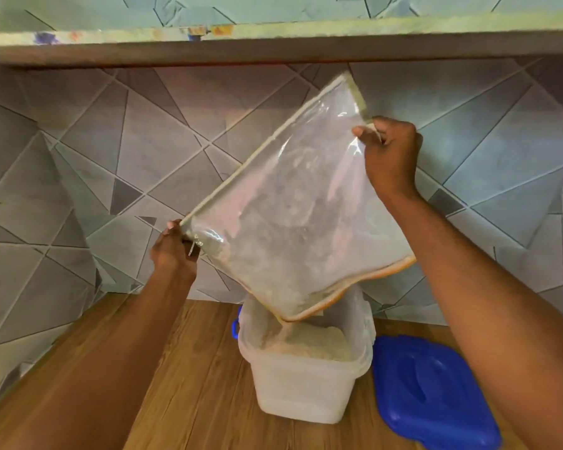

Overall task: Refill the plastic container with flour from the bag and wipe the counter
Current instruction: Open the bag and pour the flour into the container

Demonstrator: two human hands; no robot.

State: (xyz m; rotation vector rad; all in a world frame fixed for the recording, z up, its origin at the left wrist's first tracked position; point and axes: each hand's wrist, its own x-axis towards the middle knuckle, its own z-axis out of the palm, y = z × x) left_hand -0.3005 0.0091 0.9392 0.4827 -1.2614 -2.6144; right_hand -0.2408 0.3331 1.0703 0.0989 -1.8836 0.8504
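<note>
Hands: 2, left hand [173, 251] & right hand [391, 154] each pinching 1 bag [290, 206] corner
Container [301, 381]: 1, w/ flour [309, 344]
Lid [426, 394]: 1, on counter [189, 378]

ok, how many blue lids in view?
1. The blue lid lies flat on the counter, right of the open plastic container. Others could sit behind the bag.
</note>
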